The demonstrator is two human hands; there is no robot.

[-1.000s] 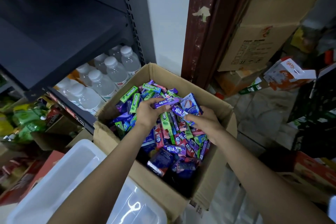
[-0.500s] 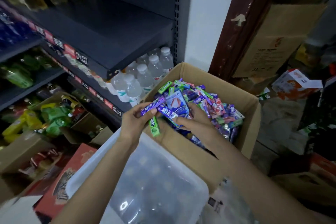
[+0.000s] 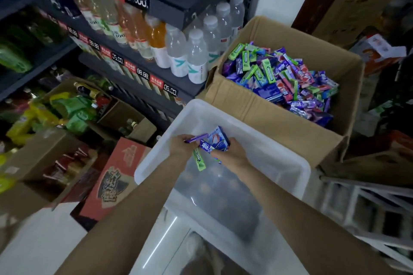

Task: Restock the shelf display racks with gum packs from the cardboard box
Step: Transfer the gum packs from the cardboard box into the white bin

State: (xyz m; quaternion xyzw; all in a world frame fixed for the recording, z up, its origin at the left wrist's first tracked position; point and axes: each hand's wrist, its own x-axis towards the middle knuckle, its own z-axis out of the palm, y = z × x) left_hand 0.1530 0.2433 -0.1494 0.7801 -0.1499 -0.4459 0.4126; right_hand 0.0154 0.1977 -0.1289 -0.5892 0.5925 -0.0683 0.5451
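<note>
An open cardboard box [image 3: 263,116] at the right holds a heap of green, purple, blue and red gum packs [image 3: 281,76]. Both hands are over a translucent white plastic bin [image 3: 288,163] in front of the box. My left hand [image 3: 181,146] grips a purple stick pack [image 3: 196,138] and a green stick pack [image 3: 199,159] that hangs down. My right hand [image 3: 232,154] holds a blue pouch pack [image 3: 218,140] together with purple gum sticks. The two hands are close together, inside the bin's rim.
Dark shelves [image 3: 143,71] at the left carry water bottles [image 3: 196,56], orange drink bottles and price tags. Below stand cartons with green and yellow snack bags [image 3: 67,109] and a red box [image 3: 111,181]. More cardboard boxes stand at the back right. A white rack [image 3: 366,214] is at the right.
Both hands lifted gum packs out of the cardboard box and carried them toward me, over the white bin. The view swung left toward the shelves.
</note>
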